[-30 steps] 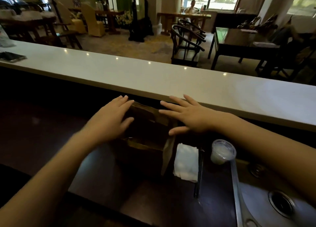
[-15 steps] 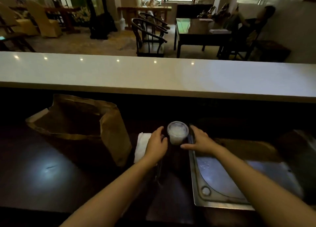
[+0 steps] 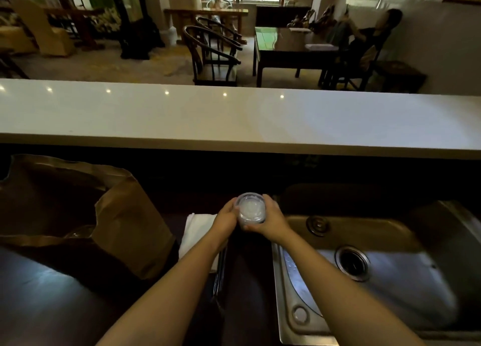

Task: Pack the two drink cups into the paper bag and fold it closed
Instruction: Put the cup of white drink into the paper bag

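Fingers (image 3: 235, 207) of the left hand (image 3: 226, 220) curl round one side of the drink cup (image 3: 251, 210), and the right hand (image 3: 270, 222) wraps the other side, thumb across the front: both hands clasped on the lidded cup, seen from above. Off to the left of the fingers stands the paper bag (image 3: 125, 223), mouth open, with a clear lid faintly showing inside. Just below the left fingers lies a white napkin (image 3: 194, 231). To the right of the fingers, the steel sink (image 3: 364, 262).
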Tool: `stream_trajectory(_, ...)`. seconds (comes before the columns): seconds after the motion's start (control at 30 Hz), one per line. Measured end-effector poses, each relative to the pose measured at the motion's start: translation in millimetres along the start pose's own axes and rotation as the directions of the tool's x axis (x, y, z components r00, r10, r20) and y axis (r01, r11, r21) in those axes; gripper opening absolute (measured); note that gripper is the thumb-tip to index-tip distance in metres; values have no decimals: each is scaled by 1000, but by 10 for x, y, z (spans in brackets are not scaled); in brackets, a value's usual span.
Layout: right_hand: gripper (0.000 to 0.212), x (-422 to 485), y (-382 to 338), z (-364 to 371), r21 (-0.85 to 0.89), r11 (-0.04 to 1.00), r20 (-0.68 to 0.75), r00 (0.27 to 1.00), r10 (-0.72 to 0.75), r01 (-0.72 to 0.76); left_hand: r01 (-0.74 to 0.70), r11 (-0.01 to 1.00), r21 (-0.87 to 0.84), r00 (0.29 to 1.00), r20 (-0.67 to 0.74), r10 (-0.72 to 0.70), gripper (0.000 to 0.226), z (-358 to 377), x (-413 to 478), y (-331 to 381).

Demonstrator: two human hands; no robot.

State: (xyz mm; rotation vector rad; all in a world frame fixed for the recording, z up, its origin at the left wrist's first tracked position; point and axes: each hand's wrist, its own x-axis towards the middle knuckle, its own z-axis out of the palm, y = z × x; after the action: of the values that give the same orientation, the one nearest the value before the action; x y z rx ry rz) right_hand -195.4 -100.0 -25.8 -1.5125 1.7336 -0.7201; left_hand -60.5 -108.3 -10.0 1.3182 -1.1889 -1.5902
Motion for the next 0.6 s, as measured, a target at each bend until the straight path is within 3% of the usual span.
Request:
stream_trajectory(0.1,74,-63,-58,-73,49,999,-17,1000,-14,15,-36,998,-49,998,48,39,31,-68,-103,90)
stream_trajectory(0.23,68,-180,-353,-383,94,994,18,998,-65,63,-131,978,-164,987,70,144,43,-126,-304,284)
stream_trajectory(0.4,50,-422,-1068,-874,108,976,8,982,-190,188,-373,927,-27,911,179,371,73,-140,-618,615)
stream_trajectory(0.5,39,-590,-1515,-1071,44,963,62,962,-267,264,-485,874,-6,869,103,483,89,-74,-789,891)
stream_trajectory(0.6,56,-713,-1894,-1173,-61,958,63,959,-278,281,-566,824,-28,824,-26,566,86,-69,-956,1201)
